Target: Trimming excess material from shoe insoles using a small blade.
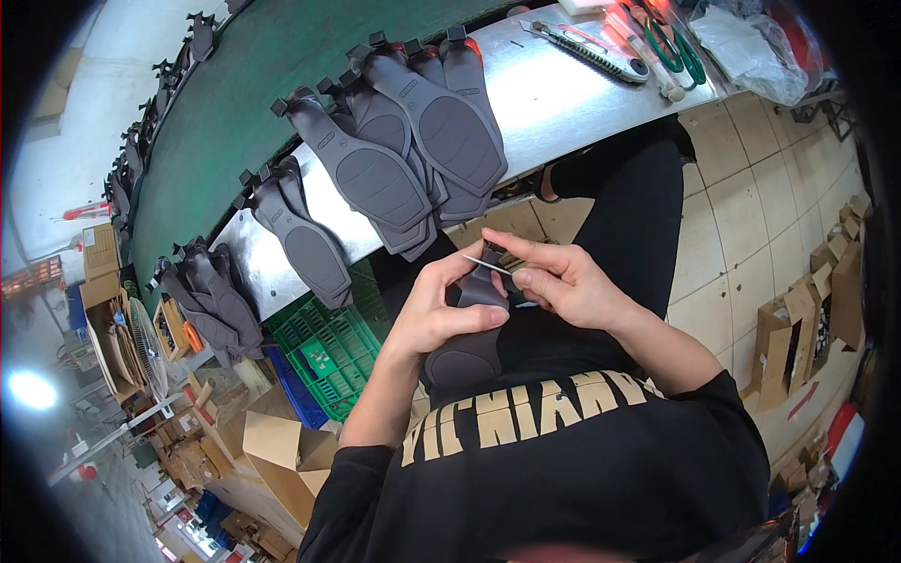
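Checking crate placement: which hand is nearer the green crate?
Left. The left hand, gripping a dark grey part, is to the right of the green crate in the picture; the right hand, holding a thin metal tool, is farther right.

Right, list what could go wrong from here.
The thin silvery tool in the right hand could slip and nick the left hand, whose fingers grip the dark grey paddle-shaped piece close by.

The pile of matching dark grey pieces overhangs the shiny metal tabletop, so a bump might knock some off.
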Available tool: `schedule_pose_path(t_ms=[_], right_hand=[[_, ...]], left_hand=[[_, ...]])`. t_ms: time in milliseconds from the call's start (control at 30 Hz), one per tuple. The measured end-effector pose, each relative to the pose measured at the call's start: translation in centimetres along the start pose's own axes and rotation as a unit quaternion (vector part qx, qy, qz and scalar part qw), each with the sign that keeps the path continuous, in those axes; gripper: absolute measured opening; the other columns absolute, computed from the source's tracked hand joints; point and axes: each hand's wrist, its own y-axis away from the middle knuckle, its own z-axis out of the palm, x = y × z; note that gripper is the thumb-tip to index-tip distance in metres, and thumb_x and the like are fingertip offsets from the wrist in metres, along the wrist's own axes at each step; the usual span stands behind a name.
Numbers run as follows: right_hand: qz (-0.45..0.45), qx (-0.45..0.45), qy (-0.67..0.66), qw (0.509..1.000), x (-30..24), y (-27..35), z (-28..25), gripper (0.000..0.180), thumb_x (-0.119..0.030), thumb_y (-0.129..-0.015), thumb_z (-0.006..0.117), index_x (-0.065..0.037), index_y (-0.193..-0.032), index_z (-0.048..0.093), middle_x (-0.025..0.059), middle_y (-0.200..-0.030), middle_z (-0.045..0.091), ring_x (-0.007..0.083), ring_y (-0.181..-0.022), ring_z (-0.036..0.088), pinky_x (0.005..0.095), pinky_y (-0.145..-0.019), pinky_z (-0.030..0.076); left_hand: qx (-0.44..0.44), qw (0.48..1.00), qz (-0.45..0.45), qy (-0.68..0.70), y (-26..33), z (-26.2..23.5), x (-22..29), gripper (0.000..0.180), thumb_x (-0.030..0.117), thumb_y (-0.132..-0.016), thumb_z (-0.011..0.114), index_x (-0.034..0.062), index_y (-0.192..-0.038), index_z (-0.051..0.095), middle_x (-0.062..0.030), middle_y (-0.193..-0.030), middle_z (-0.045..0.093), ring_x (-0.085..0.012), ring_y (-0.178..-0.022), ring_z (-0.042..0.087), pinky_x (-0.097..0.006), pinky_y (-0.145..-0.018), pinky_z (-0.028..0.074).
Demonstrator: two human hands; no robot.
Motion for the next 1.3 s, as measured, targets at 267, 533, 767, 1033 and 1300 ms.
schedule_pose_path(t_ms=[267, 533, 767, 1033, 1300], right_hand=[[0.027, -0.007, -0.032, 0.999, -0.4, -0.1, -0.7, 0.048, -0.001, -0.099, 0.045, -0.019, -0.143, 0.049, -0.0054, -0.073, 0.047, 0.0037, -0.062, 0.033, 0.0189, -0.058, 0.034], [0.039, -0.011, -0.057, 0.998, -0.9, -0.1, -0.9, 0.046, -0.005, -0.1, 0.045, -0.016, -0.144, 0.046, -0.0068, -0.065, 0.039, 0.0024, -0.056, 0.033, 0.0172, -0.051, 0.031], [0.087, -0.017, -0.087, 0.992, -1.0, -0.2, -1.4, 0.047, -0.004, -0.099, 0.047, -0.021, -0.143, 0.048, -0.0061, -0.07, 0.047, 0.0034, -0.058, 0.035, 0.0194, -0.056, 0.035], [-0.005, 0.004, 0.002, 1.0, -0.2, -0.4, -0.8, 0.049, -0.001, -0.097, 0.045, -0.017, -0.143, 0.048, -0.0059, -0.068, 0.045, 0.0031, -0.06, 0.034, 0.0197, -0.057, 0.034], [0.002, -0.001, -0.003, 1.0, -0.4, -0.6, -1.0, 0.048, -0.002, -0.098, 0.044, -0.017, -0.143, 0.048, -0.0065, -0.067, 0.043, 0.003, -0.059, 0.032, 0.0199, -0.056, 0.033]], left_hand=[[0.013, 0.999, 0.032, -0.005, -0.3, 0.6, 0.0, 0.035, 0.015, -0.063, 0.078, -0.0002, -0.09, 0.062, -0.0026, -0.088, 0.059, -0.0095, -0.079, 0.055, -0.022, -0.072, 0.042], [0.017, 0.999, 0.049, -0.017, -0.4, 0.7, -0.2, 0.034, 0.016, -0.062, 0.079, -0.0002, -0.086, 0.062, -0.0025, -0.086, 0.057, -0.0099, -0.078, 0.054, -0.023, -0.07, 0.041], [-0.005, 1.0, 0.01, -0.011, -0.7, 0.3, 0.0, 0.034, 0.017, -0.061, 0.078, 0.001, -0.086, 0.062, -0.001, -0.081, 0.059, -0.0087, -0.075, 0.054, -0.022, -0.07, 0.041], [0.0, 1.0, 0.018, 0.01, -1.0, 0.2, 0.2, 0.04, 0.019, -0.062, 0.076, 0.001, -0.095, 0.061, -0.0008, -0.083, 0.06, -0.0084, -0.076, 0.054, -0.022, -0.072, 0.042], [-0.018, 0.999, 0.028, -0.007, -1.0, -0.2, 0.1, 0.042, 0.02, -0.062, 0.076, 0.0009, -0.097, 0.061, -0.0012, -0.086, 0.06, -0.0087, -0.078, 0.054, -0.022, -0.073, 0.042]])
